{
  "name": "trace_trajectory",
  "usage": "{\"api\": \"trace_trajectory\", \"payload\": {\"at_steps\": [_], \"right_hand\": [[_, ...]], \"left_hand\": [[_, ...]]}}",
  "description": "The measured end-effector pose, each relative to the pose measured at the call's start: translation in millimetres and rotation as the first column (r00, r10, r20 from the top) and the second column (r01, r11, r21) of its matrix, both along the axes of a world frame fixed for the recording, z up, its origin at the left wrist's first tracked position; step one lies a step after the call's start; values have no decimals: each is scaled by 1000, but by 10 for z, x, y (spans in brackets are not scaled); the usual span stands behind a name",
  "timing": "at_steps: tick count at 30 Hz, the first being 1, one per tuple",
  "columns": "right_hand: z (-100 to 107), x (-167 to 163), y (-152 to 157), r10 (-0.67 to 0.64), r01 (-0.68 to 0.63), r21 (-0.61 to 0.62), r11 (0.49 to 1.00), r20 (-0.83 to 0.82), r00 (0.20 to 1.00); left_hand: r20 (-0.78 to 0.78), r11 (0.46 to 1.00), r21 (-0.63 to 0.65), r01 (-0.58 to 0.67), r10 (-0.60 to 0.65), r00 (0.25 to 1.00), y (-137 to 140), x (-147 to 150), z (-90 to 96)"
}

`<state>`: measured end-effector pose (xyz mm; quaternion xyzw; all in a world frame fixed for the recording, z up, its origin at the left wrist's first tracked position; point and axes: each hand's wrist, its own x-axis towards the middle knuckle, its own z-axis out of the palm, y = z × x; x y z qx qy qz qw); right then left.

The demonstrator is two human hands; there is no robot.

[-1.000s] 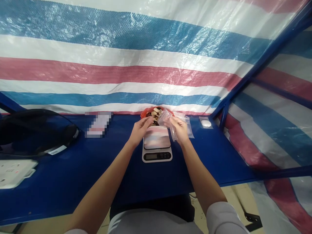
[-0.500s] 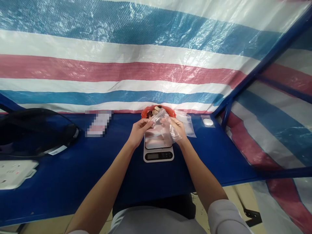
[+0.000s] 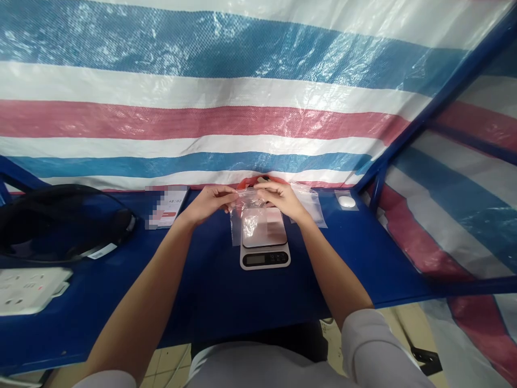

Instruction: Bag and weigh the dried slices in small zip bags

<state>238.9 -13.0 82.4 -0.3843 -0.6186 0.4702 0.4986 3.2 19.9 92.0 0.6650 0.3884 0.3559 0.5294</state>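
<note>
Between my two hands hangs a clear plastic zip bag point(image 3: 243, 222), its top edge pinched at both ends. My left hand point(image 3: 214, 202) grips the left end with thumb and fingers. My right hand point(image 3: 279, 198) is closed on the right end, above a digital scale point(image 3: 265, 258). The bag hangs partly over the scale's shiny metal plate and partly past its left side. Behind the hands, a red bag or bowl point(image 3: 278, 179) with dark and pale pieces is mostly hidden.
More clear bags point(image 3: 311, 207) lie right of the scale, then a white round item point(image 3: 346, 201) in a small clear packet. At left are a phone-like screen point(image 3: 172, 205), black headgear point(image 3: 60, 223) and a white power strip point(image 3: 32, 291). A striped tarp point(image 3: 202, 121) rises behind the blue table point(image 3: 218, 291).
The zip bag has moved left and now hangs down flatter, spread between my hands. My left hand has shifted left and up, and my right hand has moved left and up too.
</note>
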Motion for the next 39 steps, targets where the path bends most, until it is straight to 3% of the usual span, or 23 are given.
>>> {"api": "trace_trajectory", "payload": {"at_steps": [4,9,14,16,19,22,24,27,29,31,35,39], "right_hand": [[-17,-59,79,-3,0,41,999,90,996],[-43,-69,154,-8,0,64,998,127,992],[-158,-53,288,-34,-1,138,990,252,967],[-207,-41,338,-75,30,159,987,290,954],[-235,-19,373,-174,114,195,974,323,930],[-201,-3,357,-255,195,195,961,364,896],[-161,1,331,-256,198,182,963,395,882],[-106,-1,294,-181,107,193,975,418,890],[-83,-6,277,-138,48,216,975,428,893],[-72,-13,267,-115,18,222,975,434,893],[-79,-19,259,-44,-29,162,986,428,903],[-95,-11,272,-46,-12,125,992,450,892]], "left_hand": [[-85,998,57,1,4,996,49,-3,62],[-119,991,116,66,-52,991,121,-19,-10],[-221,975,220,-10,60,973,209,-15,-146],[-274,937,335,-104,202,940,210,27,-178],[-308,826,523,-209,412,858,155,139,-187],[-305,790,579,-200,437,846,66,277,-191],[-303,854,482,-197,373,877,23,351,-218],[-176,966,153,-210,235,956,13,404,-289],[-28,974,-73,-213,212,977,33,400,-332],[75,954,-220,-206,227,971,59,377,-357],[151,925,-336,-176,237,960,84,328,-361],[182,935,-312,-172,236,955,61,324,-363]]}}
